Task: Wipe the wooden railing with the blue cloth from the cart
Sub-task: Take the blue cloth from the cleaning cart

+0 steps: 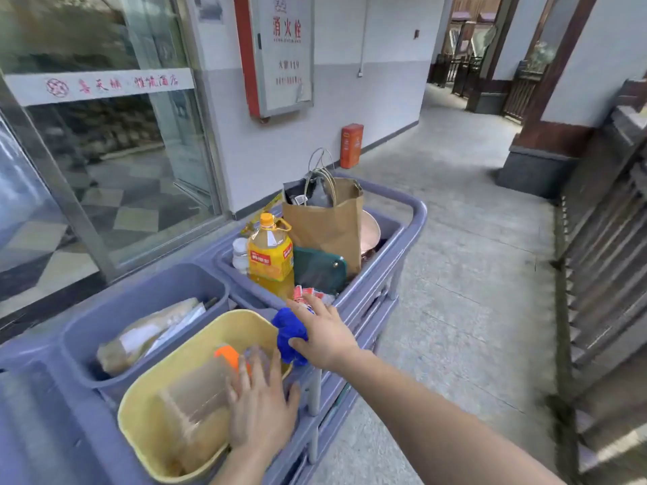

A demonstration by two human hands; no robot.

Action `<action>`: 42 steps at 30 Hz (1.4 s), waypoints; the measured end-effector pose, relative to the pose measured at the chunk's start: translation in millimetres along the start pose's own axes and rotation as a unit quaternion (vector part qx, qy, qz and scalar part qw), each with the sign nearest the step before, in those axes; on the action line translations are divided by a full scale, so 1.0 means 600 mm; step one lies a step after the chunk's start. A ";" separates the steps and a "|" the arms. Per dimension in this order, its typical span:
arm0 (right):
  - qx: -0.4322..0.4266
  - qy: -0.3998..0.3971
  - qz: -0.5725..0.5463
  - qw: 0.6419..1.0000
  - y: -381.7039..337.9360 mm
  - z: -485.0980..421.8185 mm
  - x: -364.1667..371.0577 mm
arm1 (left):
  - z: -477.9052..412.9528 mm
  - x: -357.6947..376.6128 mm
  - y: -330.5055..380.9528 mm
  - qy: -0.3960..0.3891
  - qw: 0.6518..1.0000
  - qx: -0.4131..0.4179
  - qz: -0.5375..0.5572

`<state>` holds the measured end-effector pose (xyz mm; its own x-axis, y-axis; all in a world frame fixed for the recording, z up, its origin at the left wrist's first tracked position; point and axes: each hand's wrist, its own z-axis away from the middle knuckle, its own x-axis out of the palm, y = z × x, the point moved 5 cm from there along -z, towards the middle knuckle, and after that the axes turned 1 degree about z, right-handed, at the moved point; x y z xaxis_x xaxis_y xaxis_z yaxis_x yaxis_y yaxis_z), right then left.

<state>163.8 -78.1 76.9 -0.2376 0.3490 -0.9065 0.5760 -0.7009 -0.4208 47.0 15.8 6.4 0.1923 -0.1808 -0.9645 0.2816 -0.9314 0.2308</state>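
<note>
Gripping: right hand [324,332], thumb and fingers closed around the blue cloth [289,333], palm down, forearm reaching in from the lower right
Blue cloth: bunched, at the near right edge of the cart [416,218], just past the rim of the yellow tub [140,407], hanging partly below the thumb
Left hand [261,407]: laid flat, fingers spread apart, over the right rim of the yellow tub and touching the clear plastic bottle [196,404] lying inside (clamped on nothing)
Clear plastic bottle: on its side in the tub, orange cap [227,357] pointing toward the cloth
Cart: grey-purple plastic, several compartments, curved handle bar at the far end
Left bin [115,309]: beside the yellow tub, holding brownish wrapped packets, contents blurred
Far compartment: yellow oil jug [270,255] upright with orange cap, small white-capped jar [241,255] just left of it, dark green pouch [320,271] to its right, brown paper bag [329,222] standing behind, pink bowl [371,232] beside the bag
Wooden railing [602,239]: dark slatted, along the right side of the walkway, well apart from both hands
Surroundings: grey paved floor [455,274], glass door [105,152] at left, red-framed wall cabinet [280,54], small red box [351,145] on the floor by the wall
</note>
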 end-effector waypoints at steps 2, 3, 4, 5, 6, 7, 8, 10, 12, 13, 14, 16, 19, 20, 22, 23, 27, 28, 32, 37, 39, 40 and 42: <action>0.015 -0.035 0.006 0.999 0.011 -0.012 0.017 | -0.003 0.016 0.004 -0.037 0.999 -0.006 0.001; 0.018 -0.051 0.024 0.998 0.020 -0.017 0.029 | -0.004 0.024 0.005 -0.045 0.999 -0.009 -0.008; 0.014 -0.057 0.046 0.997 0.026 -0.021 0.038 | -0.003 0.025 0.005 -0.056 0.998 -0.012 -0.026; 0.003 -0.054 0.076 0.996 0.029 -0.024 0.046 | -0.004 0.029 0.005 -0.064 0.997 -0.017 -0.034; -0.015 -0.041 0.105 0.994 0.028 -0.025 0.053 | -0.005 0.030 0.005 -0.071 0.996 -0.015 -0.044; -0.029 -0.020 0.119 0.992 0.025 -0.025 0.055 | -0.006 0.031 0.004 -0.066 0.996 -0.010 -0.057; -0.044 0.003 0.127 0.991 0.023 -0.027 0.055 | -0.005 0.026 0.005 -0.069 0.996 -0.010 -0.062; -0.057 0.019 0.109 0.992 0.017 -0.031 0.052 | -0.004 0.023 0.008 -0.064 0.995 -0.007 -0.069; -0.068 0.015 0.088 0.994 0.015 -0.032 0.049 | -0.002 0.018 0.011 -0.073 0.995 -0.013 -0.068; -0.070 0.012 0.076 0.995 0.016 -0.033 0.046 | -0.002 0.017 0.012 -0.072 0.995 -0.014 -0.070; -0.069 0.013 0.062 0.996 0.018 -0.033 0.042 | -0.001 0.015 0.013 -0.067 0.995 -0.014 -0.074; -0.067 0.027 0.037 0.997 0.025 -0.031 0.032 | -0.001 0.014 0.013 -0.071 0.995 -0.013 -0.070; -0.063 0.059 0.020 0.996 0.037 -0.023 0.012 | -0.001 0.013 0.009 -0.065 0.996 -0.011 -0.066; -0.058 0.070 0.011 0.996 0.043 -0.019 0.004 | -0.003 0.008 0.010 -0.061 0.996 -0.013 -0.055; -0.047 0.091 -0.010 0.995 0.053 -0.008 -0.016 | -0.011 -0.008 0.016 -0.041 0.998 -0.017 -0.037; -0.043 0.102 -0.018 0.994 0.057 -0.001 -0.027 | -0.018 -0.018 0.021 -0.027 0.999 -0.016 -0.033; -0.030 0.140 -0.033 0.989 0.076 0.037 -0.078 | -0.052 -0.058 0.060 0.012 1.000 -0.002 -0.016; -0.023 0.149 -0.037 0.988 0.084 0.049 -0.091 | -0.059 -0.066 0.072 0.018 1.000 0.007 -0.011; 0.022 0.201 -0.041 0.979 0.123 0.110 -0.149 | -0.080 -0.088 0.133 0.040 0.997 0.061 0.003; 0.093 0.260 -0.039 0.960 0.174 0.220 -0.225 | -0.091 -0.090 0.225 0.033 0.989 0.142 0.016; 0.124 0.277 -0.022 0.952 0.192 0.270 -0.249 | -0.088 -0.090 0.270 0.034 0.982 0.184 0.037; 0.143 0.286 -0.012 0.947 0.202 0.297 -0.259 | -0.085 -0.090 0.294 0.032 0.977 0.204 0.045; 0.184 0.305 0.002 0.934 0.217 0.353 -0.279 | -0.074 -0.091 0.342 0.028 0.967 0.247 0.056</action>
<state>112.9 -359.4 166.4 0.3182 0.5569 -0.7672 0.2413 -0.8302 -0.5025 135.9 -151.3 111.9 0.2507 -0.2847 -0.9252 -0.2255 -0.9467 0.2302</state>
